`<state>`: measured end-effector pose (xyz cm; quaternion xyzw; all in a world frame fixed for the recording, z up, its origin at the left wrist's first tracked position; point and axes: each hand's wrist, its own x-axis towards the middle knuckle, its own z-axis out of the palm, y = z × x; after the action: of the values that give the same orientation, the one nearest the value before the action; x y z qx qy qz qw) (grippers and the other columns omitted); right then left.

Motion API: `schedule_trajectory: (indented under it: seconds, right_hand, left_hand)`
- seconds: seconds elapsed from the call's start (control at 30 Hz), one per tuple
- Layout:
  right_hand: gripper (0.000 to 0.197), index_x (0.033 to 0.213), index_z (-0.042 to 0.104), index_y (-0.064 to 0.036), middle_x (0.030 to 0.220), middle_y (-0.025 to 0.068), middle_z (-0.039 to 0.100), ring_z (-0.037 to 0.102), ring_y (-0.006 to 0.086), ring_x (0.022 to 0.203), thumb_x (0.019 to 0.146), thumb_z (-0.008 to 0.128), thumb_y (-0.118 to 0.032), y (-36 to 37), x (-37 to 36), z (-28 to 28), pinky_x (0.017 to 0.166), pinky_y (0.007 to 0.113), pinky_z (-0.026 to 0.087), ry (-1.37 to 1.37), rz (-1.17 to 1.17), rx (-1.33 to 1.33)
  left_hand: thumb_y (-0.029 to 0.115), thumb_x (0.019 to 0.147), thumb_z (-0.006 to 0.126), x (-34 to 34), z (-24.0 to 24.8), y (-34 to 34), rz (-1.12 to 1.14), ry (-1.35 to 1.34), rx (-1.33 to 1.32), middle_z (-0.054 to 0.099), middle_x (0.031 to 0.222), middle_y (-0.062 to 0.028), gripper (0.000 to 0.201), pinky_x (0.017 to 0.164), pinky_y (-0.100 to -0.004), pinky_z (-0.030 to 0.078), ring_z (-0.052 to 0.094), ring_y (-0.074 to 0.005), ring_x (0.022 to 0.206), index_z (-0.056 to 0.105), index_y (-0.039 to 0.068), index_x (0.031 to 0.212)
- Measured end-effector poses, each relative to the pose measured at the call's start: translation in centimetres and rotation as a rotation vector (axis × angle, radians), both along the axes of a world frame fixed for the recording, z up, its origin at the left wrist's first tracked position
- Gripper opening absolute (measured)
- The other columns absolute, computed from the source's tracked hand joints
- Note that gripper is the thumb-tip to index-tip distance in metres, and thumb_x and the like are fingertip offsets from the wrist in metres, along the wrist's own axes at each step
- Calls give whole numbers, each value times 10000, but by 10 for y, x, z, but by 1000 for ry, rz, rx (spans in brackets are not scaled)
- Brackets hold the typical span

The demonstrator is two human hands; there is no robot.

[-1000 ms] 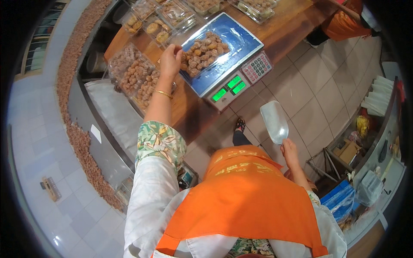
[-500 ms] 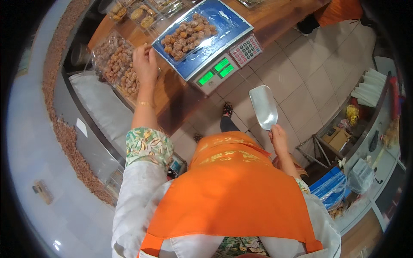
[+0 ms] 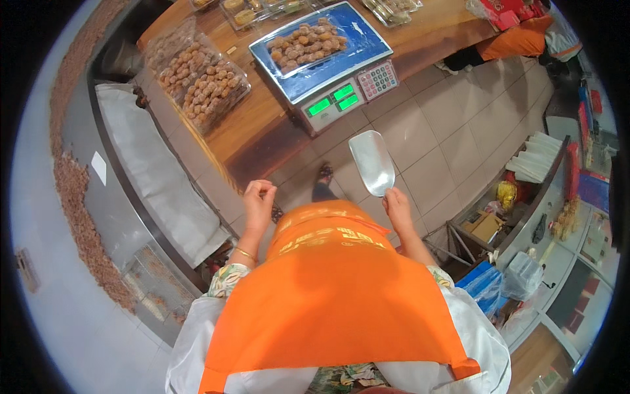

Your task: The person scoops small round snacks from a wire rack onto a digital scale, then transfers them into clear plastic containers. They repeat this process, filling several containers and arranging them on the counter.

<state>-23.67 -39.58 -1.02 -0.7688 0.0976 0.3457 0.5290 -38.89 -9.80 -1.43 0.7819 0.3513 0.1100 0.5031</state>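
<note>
Orange apron [image 3: 335, 295] nearest, filling lower frame. Left hand [image 3: 259, 205] raised just above it, fingers curled in with tips pinched together; cannot tell whether anything small sits between them. Right hand [image 3: 398, 205] closed around the handle of a silvery metal scoop [image 3: 372, 162], bowl pointing up and away, held over beige floor tiles [image 3: 433, 138]. Beyond, wooden counter [image 3: 256, 128] carrying a blue-topped weighing scale with green display [image 3: 326, 62]; clear bag of brown round pastries [image 3: 306, 44] resting on its platform. Left of scale, clear plastic bags of similar brown pastries [image 3: 200, 82] lying on the counter, well apart from both hands. Farther back, clear lidded trays [image 3: 252, 10] at counter's far edge
</note>
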Motion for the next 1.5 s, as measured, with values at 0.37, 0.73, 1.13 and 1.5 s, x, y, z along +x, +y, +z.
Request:
schedule_trajectory:
  seconds: [0.37,0.73,1.13,1.5]
  right_hand:
    - [281,771,533,-11,600,9,485,440,95,557,862,441,-260,65,-56,2,518,269,371,-117,429,-36]
    - [295,846,564,12,710,96,555,502,167,649,826,449,-259,196,-155,43,616,315,424,-238,974,93]
    - [309,797,553,38,632,110,540,502,177,567,833,440,-248,205,-169,52,556,322,415,-246,930,11]
    - [239,824,523,-12,644,-16,446,377,73,571,857,444,-235,140,-119,26,514,239,331,-132,515,113]
  left_hand:
    - [71,748,631,-127,17,21,319,0,18,581,786,-81,111,645,-273,467,557,-171,696,550,1,721]
    - [134,796,606,-304,8,24,723,4,111,580,687,-71,165,597,-257,427,523,-132,625,563,-16,744]
    - [236,876,490,-434,42,76,1173,124,551,590,716,-107,278,650,-290,433,555,-187,672,582,-18,810]
    - [26,766,532,-232,73,172,427,-27,760,600,841,-102,159,743,-301,446,571,-222,809,609,36,905]
